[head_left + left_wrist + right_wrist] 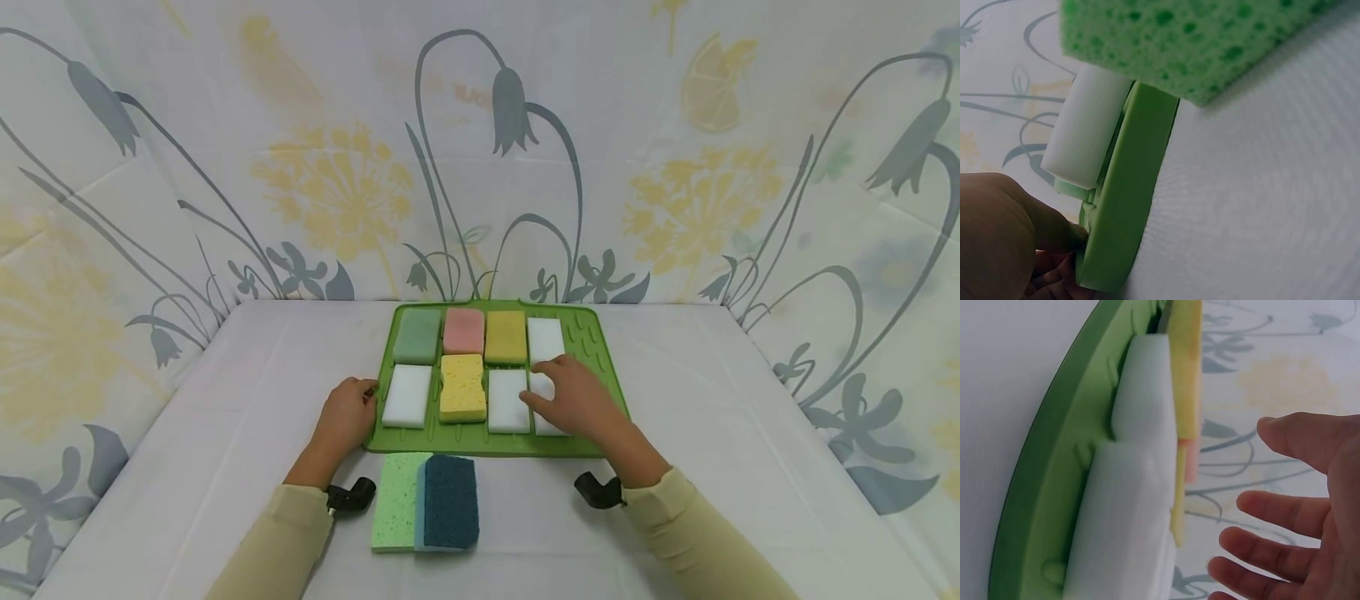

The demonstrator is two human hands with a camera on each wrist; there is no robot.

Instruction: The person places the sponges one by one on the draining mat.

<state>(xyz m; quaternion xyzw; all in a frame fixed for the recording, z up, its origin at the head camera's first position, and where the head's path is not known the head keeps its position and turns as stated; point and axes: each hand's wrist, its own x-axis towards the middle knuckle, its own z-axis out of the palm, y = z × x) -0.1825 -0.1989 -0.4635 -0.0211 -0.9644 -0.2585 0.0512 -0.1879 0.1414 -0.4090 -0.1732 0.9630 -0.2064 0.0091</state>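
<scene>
A green drying mat (pixel 495 450) lies on the table with sponges in two rows. My left hand (pixel 348 419) grips its left edge; the left wrist view shows the thumb (pixel 1063 231) against the rim. Near that hand is a white sponge (pixel 407 397). My right hand (pixel 576 396) is spread above the front right white sponge (pixel 550 427), partly covering it, and holds nothing. Beside that sponge are another white sponge (pixel 509 402) and a yellow notched sponge (pixel 462 389). The back row holds a green sponge (pixel 417 337), a pink one (pixel 464 331), a yellow one (pixel 506 337) and a white one (pixel 545 336).
In front of the mat, a light green speckled sponge (pixel 393 508) and a dark blue scouring sponge (pixel 451 502) lie side by side, slightly overlapping. A white cloth covers the table (pixel 720 400). Behind stands a flower-patterned curtain (pixel 360 83).
</scene>
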